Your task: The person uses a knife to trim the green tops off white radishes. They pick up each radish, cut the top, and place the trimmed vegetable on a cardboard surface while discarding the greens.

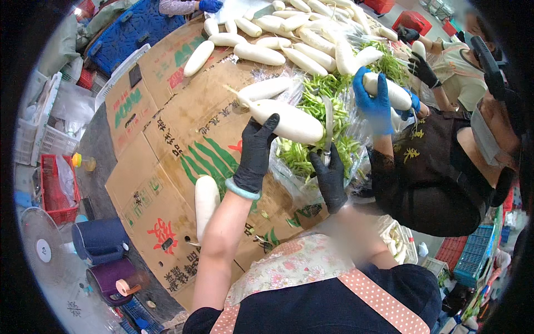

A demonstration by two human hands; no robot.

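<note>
A large white daikon radish [288, 121] rests in my left hand [256, 150], which wears a black glove with a jade-coloured bangle at the wrist. Its thin root end points left. My right hand [331, 175], gloved in black too, grips a curved knife [328, 121] upright beside the radish's blunt end. Below the blade lies a heap of cut green stems [306, 158] on clear plastic film. Another daikon [267, 89] lies just behind the held one. A single daikon [206, 204] sits on the cardboard left of my forearm.
Flattened printed cardboard [154, 167] covers the table. Many daikons [308, 41] are piled at the back. On the right a co-worker's blue-gloved hand [375, 100] holds a daikon. Mugs [100, 240] stand along the left edge, near a fan [44, 246].
</note>
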